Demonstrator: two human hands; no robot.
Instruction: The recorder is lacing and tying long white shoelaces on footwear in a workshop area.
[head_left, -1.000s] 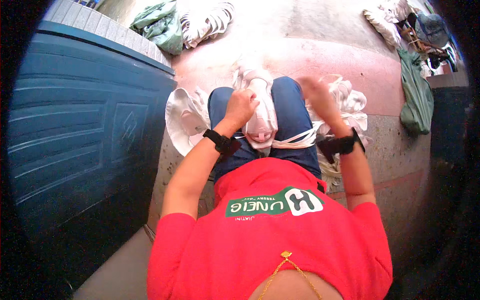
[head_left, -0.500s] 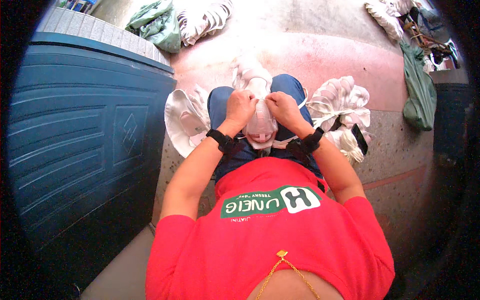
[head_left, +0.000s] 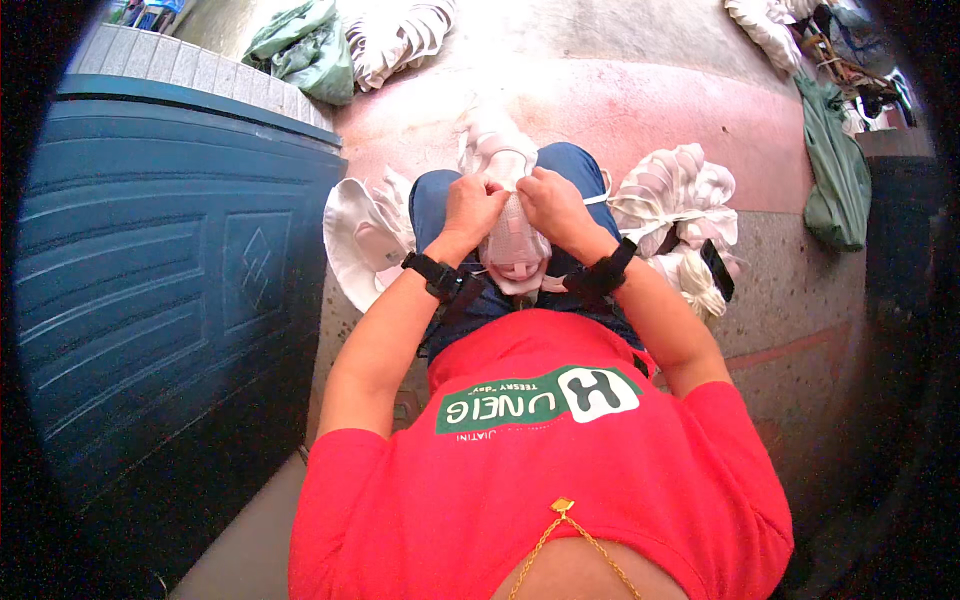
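Observation:
A white-and-pink mesh shoe upper (head_left: 515,238) lies between my knees, its rounded end toward me. My left hand (head_left: 472,212) pinches at its upper left edge, fingers pressed together. Opposite it, my right hand (head_left: 553,208) is closed in a pinch at the upper right edge. What the fingertips grip, fabric or a thin lace, is too small to make out. More pale uppers (head_left: 492,138) stretch away beyond the hands in a row. Black bands circle both wrists.
Bundled pale uppers (head_left: 672,190) tied with a white strip lie right of my knees, near a dark phone (head_left: 716,270). A white hat-like piece (head_left: 345,240) sits at left. A blue panelled door (head_left: 180,250) borders the left; green sacks (head_left: 835,180) lie farther off.
Both hands have shifted slightly up and away from me along the upper, still close together. The whole view has moved a little.

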